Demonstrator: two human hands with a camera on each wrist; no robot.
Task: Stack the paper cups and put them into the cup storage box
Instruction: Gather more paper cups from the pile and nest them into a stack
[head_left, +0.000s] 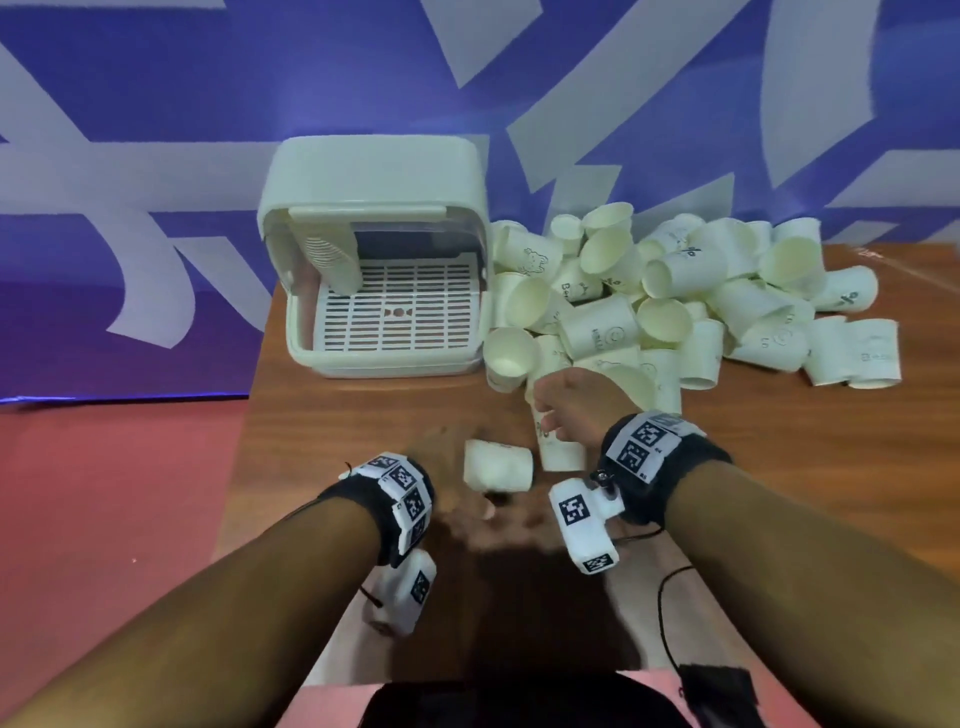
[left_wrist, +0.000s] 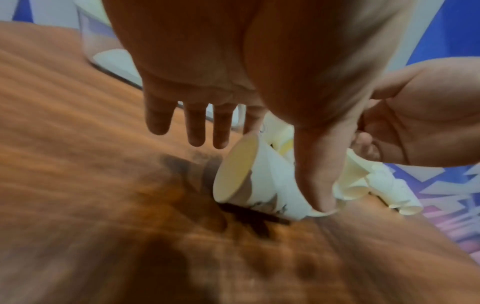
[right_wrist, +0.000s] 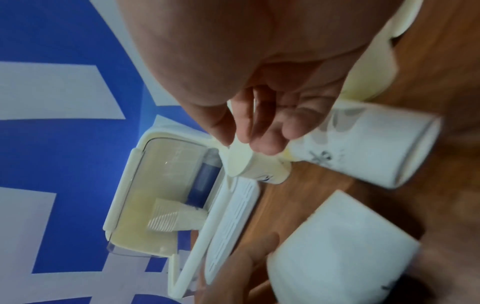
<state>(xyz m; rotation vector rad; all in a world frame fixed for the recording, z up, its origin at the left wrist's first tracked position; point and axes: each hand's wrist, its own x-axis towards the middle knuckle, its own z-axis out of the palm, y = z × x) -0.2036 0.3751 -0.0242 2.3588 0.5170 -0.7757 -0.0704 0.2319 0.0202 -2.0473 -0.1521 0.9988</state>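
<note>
A white paper cup (head_left: 498, 465) (left_wrist: 259, 185) (right_wrist: 337, 246) lies on its side on the wooden table. My left hand (head_left: 467, 514) (left_wrist: 298, 156) is spread over it with straight fingers, and the thumb touches its rim. My right hand (head_left: 566, 400) (right_wrist: 246, 144) reaches the near edge of the cup pile (head_left: 675, 291) and pinches the rim of a small cup (right_wrist: 257, 168) between thumb and fingers. A printed cup (head_left: 561, 449) (right_wrist: 363, 148) lies just beside that hand. The pale cup storage box (head_left: 374, 171) (right_wrist: 130, 185) stands open, with a stack of cups (head_left: 332, 254) (right_wrist: 168, 218) leaning inside on its left.
The pile of loose cups spreads across the table's back right, up against the box's right wall. The table (head_left: 337, 415) ends just left of the box, with red floor (head_left: 104, 493) beyond. A blue-and-white wall stands behind.
</note>
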